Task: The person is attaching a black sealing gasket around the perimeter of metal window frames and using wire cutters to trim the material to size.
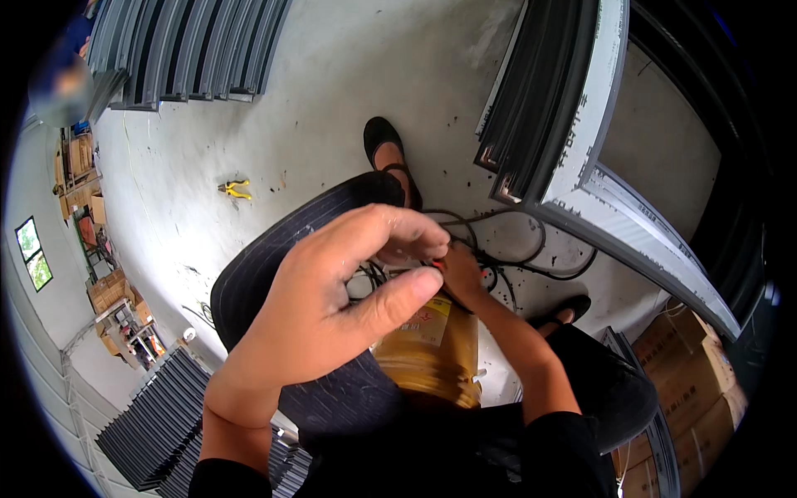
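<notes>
My left hand (pixel 340 282) is raised large in the middle of the view. Its fingers curve over and the thumb stays apart from them, with a gap and nothing visible between. Just beyond its fingertips is my right hand (pixel 462 272), its fingers curled and partly hidden. A small red piece (pixel 437 265) shows beside those fingers; what it belongs to cannot be made out. Below both hands, between my legs, is an amber plastic bucket (pixel 427 369) with a yellow label (pixel 429 322). Dark cables (pixel 535 241) loop on the floor past my right hand.
Yellow-handled pliers (pixel 236 189) lie on the concrete floor at left. Stacked dark metal profiles stand at far left (pixel 191 50), right (pixel 548 91) and lower left (pixel 149 415). A light frame bar (pixel 589 100) crosses the right side. Cardboard boxes (pixel 685 373) stand at lower right.
</notes>
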